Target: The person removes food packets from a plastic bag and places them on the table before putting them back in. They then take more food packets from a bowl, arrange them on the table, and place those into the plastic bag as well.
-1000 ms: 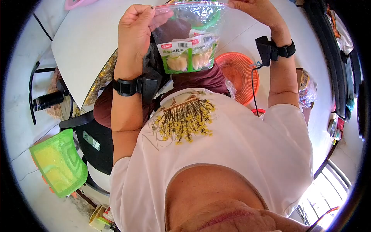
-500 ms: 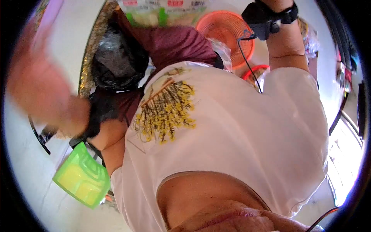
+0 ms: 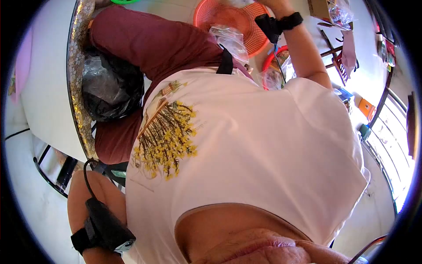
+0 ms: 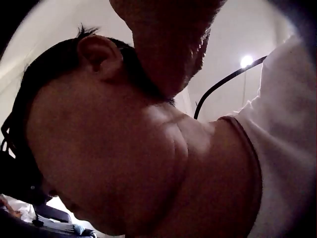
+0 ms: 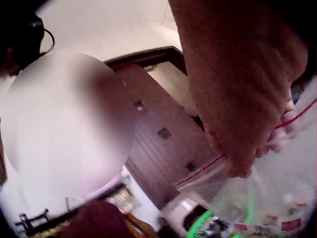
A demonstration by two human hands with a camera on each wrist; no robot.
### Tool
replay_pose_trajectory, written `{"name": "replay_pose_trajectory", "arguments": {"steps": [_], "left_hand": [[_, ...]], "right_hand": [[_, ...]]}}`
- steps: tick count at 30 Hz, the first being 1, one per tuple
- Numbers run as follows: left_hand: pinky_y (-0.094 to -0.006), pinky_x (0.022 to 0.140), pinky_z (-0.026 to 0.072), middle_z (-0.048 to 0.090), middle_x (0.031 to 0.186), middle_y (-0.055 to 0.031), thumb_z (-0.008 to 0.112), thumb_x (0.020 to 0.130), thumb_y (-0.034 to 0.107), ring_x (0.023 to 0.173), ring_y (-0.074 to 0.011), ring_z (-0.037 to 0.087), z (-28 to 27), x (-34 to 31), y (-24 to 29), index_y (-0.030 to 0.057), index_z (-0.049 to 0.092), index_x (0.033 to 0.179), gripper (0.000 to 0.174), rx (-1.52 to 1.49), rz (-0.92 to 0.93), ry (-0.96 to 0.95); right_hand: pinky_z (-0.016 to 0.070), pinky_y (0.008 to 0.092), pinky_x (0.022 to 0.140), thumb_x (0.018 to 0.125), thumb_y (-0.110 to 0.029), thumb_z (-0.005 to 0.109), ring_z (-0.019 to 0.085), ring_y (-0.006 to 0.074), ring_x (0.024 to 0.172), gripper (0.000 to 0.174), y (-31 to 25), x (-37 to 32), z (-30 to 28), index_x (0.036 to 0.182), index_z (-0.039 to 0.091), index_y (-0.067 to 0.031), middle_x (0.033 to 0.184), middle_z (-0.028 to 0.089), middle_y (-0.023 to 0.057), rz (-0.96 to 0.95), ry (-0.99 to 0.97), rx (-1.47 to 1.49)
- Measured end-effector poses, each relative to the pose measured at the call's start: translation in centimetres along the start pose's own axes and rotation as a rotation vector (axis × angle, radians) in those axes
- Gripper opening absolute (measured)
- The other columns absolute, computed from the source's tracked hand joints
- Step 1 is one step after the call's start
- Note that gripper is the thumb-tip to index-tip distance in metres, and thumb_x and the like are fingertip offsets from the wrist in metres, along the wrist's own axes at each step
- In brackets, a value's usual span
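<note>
Pinching: my right grip (image 5: pixel 242 94) holds the bag (image 5: pixel 277 203) by its seal.
Care: I'd keep the bag hanging level below the grip.
Left grip (image 4: pixel 168 34): I cannot tell its state.

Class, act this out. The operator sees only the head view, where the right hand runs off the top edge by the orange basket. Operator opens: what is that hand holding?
Observer: The right wrist view shows the right hand pinching the red-lined top edge of a clear bag.
Operator: My view cuts off the left hand too. Where is it?
Observer: The left wrist view shows the left hand raised beside the neck; its fingers are out of frame.
</note>
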State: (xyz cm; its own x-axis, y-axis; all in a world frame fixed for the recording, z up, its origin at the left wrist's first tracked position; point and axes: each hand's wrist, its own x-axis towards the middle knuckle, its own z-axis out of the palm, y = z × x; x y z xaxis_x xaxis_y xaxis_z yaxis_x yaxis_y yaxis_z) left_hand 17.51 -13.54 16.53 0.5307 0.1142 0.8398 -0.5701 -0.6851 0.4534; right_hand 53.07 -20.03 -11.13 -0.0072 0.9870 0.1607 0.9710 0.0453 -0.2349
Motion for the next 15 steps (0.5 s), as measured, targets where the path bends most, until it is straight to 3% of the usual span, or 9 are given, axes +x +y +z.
{"name": "replay_pose_trajectory", "arguments": {"steps": [1,3,7,9,10,13,14,15], "left_hand": [[-0.0487,0.085,0.0401,0.059,0.095,-0.0150,0.049,0.085,0.025,0.097,-0.0284,0.054,0.2,0.1,-0.1,0.0001,0.056,0.094,0.028,0.000,0.005,-0.001],[-0.0483,0.085,0.0401,0.059,0.094,-0.0149,0.050,0.085,0.025,0.097,-0.0281,0.054,0.7,0.1,-0.5,0.0001,0.056,0.094,0.027,-0.007,0.006,0.003],[-0.0473,0.085,0.0400,0.059,0.093,-0.0145,0.050,0.085,0.025,0.096,-0.0276,0.054,1.1,0.4,-0.9,0.0000,0.056,0.093,0.027,-0.013,0.004,0.004],[-0.0469,0.085,0.0400,0.059,0.093,-0.0144,0.050,0.085,0.024,0.096,-0.0274,0.054,1.2,0.5,-0.9,0.0000,0.056,0.093,0.026,-0.009,0.006,0.008],[-0.0467,0.085,0.0400,0.059,0.093,-0.0143,0.050,0.085,0.024,0.095,-0.0273,0.054,1.2,0.5,-0.9,0.0000,0.056,0.093,0.026,-0.005,0.006,0.006],[-0.0460,0.085,0.0400,0.059,0.092,-0.0140,0.051,0.085,0.024,0.095,-0.0269,0.054,1.2,0.5,-0.5,-0.0001,0.055,0.093,0.025,0.009,0.004,0.006],[-0.0457,0.085,0.0400,0.059,0.092,-0.0139,0.051,0.085,0.024,0.095,-0.0268,0.054,1.2,0.4,-0.5,-0.0001,0.055,0.092,0.025,0.013,0.005,0.005],[-0.0455,0.085,0.0400,0.059,0.092,-0.0139,0.051,0.085,0.023,0.094,-0.0267,0.054,1.1,0.4,-0.5,-0.0001,0.055,0.092,0.025,0.021,0.003,0.008]], "right_hand": [[0.0469,0.0426,0.065,0.081,-0.022,0.055,0.058,0.0332,0.074,0.017,1.7,-1.4,2.5,0.077,0.061,-0.0066,0.077,0.060,0.0132,-0.021,0.027,0.042],[0.0482,0.0403,0.068,0.080,-0.022,0.057,0.060,0.0322,0.078,0.017,3.8,-4.3,7.1,0.082,0.063,-0.0060,0.083,0.063,0.0139,0.241,-0.106,-0.014],[0.0502,0.0376,0.066,0.084,-0.020,0.051,0.063,0.0260,0.083,0.017,4.1,-6.7,9.3,0.092,0.063,-0.0131,0.091,0.065,0.0089,0.217,-0.152,-0.115],[0.0496,0.0405,0.066,0.083,-0.023,0.049,0.062,0.0289,0.084,0.016,3.6,-7.1,11.1,0.088,0.062,-0.0142,0.090,0.064,0.0078,0.312,-0.222,-0.115],[0.0499,0.0411,0.069,0.084,-0.023,0.050,0.062,0.0282,0.086,0.017,3.9,-7.7,12.8,0.093,0.062,-0.0151,0.093,0.064,0.0074,0.311,-0.157,-0.074],[0.0503,0.0375,0.070,0.090,-0.019,0.048,0.062,0.0251,0.086,0.017,0.3,-7.9,11.6,0.097,0.061,-0.0116,0.094,0.064,0.0074,0.131,-0.156,-0.023],[0.0507,0.0397,0.067,0.084,-0.017,0.050,0.061,0.0298,0.085,0.017,0.1,-8.2,13.7,0.097,0.062,-0.0158,0.090,0.063,0.0102,0.204,-0.165,0.004],[0.0510,0.0397,0.067,0.083,-0.017,0.050,0.062,0.0294,0.084,0.017,-0.5,-8.9,15.7,0.096,0.062,-0.0156,0.089,0.063,0.0097,0.245,-0.184,0.041]]}}
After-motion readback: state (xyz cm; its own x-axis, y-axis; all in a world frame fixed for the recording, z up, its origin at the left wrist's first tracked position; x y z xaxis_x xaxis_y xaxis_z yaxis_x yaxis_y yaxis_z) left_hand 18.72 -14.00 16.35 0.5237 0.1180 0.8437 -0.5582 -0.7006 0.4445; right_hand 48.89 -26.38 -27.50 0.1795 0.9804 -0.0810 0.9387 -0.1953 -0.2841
